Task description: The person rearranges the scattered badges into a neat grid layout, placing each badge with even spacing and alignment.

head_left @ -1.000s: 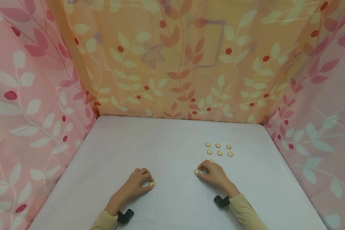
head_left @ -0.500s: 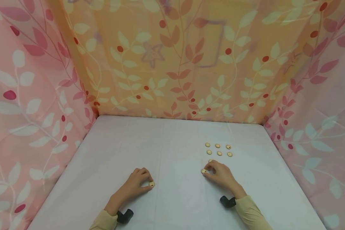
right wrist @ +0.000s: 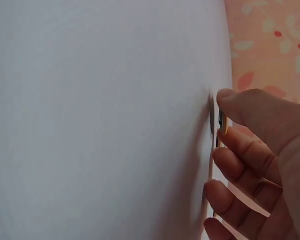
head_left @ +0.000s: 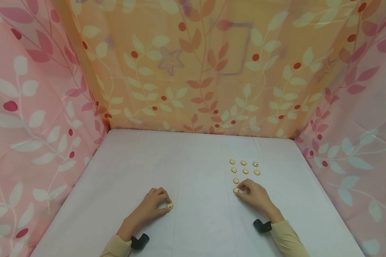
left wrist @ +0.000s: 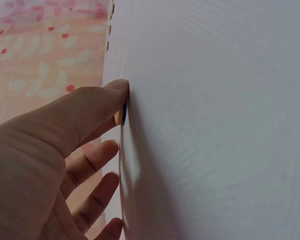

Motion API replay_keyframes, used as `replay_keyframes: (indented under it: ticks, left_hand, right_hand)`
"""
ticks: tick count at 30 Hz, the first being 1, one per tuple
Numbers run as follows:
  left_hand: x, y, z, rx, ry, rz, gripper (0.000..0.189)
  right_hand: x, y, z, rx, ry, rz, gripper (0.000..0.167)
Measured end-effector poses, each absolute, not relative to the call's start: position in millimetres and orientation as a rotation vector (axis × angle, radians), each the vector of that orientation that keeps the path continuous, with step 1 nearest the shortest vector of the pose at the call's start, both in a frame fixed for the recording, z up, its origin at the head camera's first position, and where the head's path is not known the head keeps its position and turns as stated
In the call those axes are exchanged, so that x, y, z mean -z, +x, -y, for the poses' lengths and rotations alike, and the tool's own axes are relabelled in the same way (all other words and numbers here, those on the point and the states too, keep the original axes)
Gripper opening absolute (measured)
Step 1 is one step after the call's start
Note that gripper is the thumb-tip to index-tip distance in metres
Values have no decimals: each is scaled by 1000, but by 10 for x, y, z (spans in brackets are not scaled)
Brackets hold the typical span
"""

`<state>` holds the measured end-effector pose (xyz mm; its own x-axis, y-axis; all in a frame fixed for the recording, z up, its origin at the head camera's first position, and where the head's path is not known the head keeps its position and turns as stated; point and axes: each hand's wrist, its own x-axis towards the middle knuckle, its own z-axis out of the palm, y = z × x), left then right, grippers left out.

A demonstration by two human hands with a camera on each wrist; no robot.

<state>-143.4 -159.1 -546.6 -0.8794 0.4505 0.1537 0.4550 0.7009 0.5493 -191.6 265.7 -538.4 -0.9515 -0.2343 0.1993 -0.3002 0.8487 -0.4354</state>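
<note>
My left hand (head_left: 153, 205) pinches a small round pale-yellow disc with dark marks (head_left: 169, 206) between thumb and finger, low at the white tabletop. Seen edge-on in the left wrist view, that disc (left wrist: 119, 114) has a dark underside, and the other fingers rest near the surface. To the right, my right hand (head_left: 255, 195) pinches a matching disc (head_left: 236, 190) by its edge. In the right wrist view this disc (right wrist: 224, 124) stands a little off the cloth, its shadow beside it. Just behind it lies a single loose disc (head_left: 236, 180).
Beyond the right hand, several like discs (head_left: 245, 171) lie in two rows of three on the white-covered table (head_left: 193, 221). Leaf-patterned curtains close in the back (head_left: 193, 103) and both sides. Black wrist mounts (head_left: 140, 241) stick out below each hand.
My right hand has slid rightward with its disc, from left of the loose disc to directly in front of it, uncovering that disc. My left hand has stayed in place.
</note>
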Motion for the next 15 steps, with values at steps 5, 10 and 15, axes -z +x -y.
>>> replay_keyframes:
  ticks: [5,10,15]
  left_hand:
    - [5471,-1434,1596,946,-766,2880,15]
    - [5478,-1436,1602,952,-775,2862,16]
    - [5483,-1437,1601,957,-787,2849,17]
  right_hand:
    - [5400,-1926,-2792,-707,380,2871,23]
    - [5376,-1923,-2895,-725,316,2898,25]
    - [5359,-1917,-2995,-712,270,2906,27]
